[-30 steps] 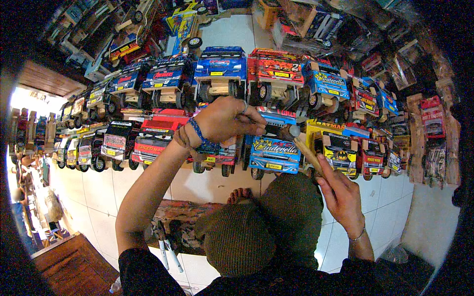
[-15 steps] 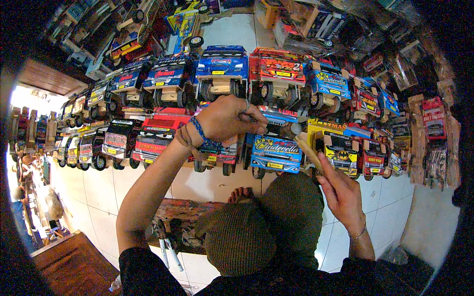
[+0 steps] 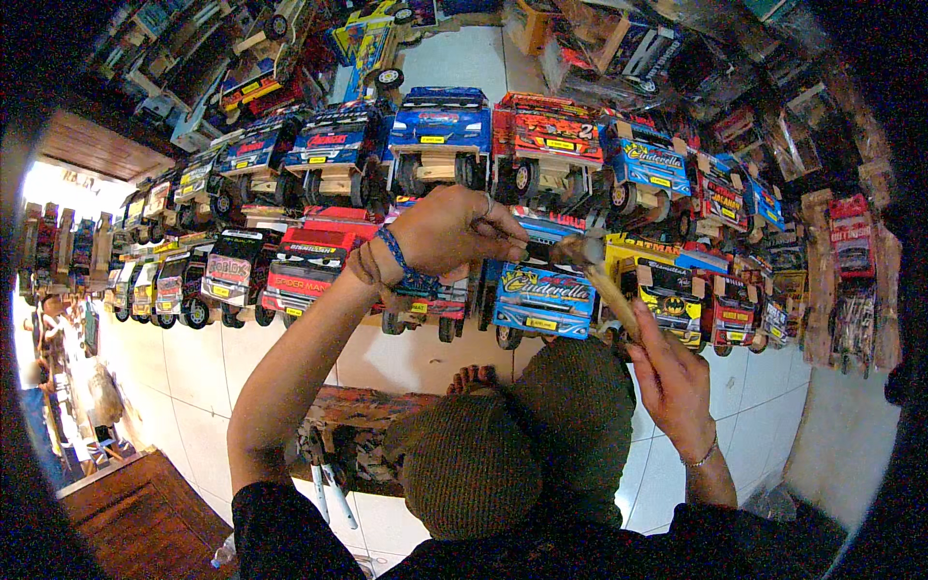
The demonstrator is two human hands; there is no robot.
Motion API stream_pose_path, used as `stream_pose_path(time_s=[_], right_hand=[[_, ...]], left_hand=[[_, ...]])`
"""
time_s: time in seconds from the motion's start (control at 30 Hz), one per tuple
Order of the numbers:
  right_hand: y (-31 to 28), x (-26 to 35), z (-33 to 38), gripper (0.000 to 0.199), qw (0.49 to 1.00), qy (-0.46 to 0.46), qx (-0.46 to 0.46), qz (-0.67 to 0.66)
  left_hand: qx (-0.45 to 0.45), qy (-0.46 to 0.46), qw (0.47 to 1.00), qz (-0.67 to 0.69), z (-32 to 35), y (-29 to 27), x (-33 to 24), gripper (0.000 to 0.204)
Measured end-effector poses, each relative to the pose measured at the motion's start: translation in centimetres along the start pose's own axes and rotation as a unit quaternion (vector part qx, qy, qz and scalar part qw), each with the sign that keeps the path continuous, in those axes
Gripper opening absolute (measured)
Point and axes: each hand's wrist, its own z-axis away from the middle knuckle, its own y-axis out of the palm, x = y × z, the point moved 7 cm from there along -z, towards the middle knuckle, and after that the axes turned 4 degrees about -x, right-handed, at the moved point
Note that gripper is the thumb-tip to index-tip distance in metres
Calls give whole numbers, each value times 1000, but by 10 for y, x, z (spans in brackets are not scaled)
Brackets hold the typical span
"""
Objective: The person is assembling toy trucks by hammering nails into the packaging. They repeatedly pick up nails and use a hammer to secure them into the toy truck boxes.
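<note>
Here the left hand (image 3: 454, 232) pinches something small, perhaps a nail, against the blue toy truck (image 3: 544, 290) on the floor to keep it steady, while the right hand (image 3: 672, 387) is closed around the wooden hammer (image 3: 599, 275), its head just beside those fingertips.

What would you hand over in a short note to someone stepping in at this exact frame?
Left hand: raised in front of the rows of toy trucks, fingertips pinched at a spot just left of the hammer head; whatever it pinches is too small to see.
Right hand: grip closed on the wooden handle of the hammer, head up beside the left fingertips.
Things: painted toy trucks stand in rows across the white tiled surface; a blue truck sits right under the hammer head.
Done: hammer and left hand brought together.
Left: cannot tell whether a strike has landed.
</note>
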Motion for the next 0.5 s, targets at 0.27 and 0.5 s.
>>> stream_pose_path(time_s=[0.27,0.5], right_hand=[[3,1,2,57,997,10,74,35],[7,-7,5,60,993,-2,100,65]], left_hand=[[-2,13,1000,-14,-2,1,2,27],[25,-96,994,37,1,4,17,28]])
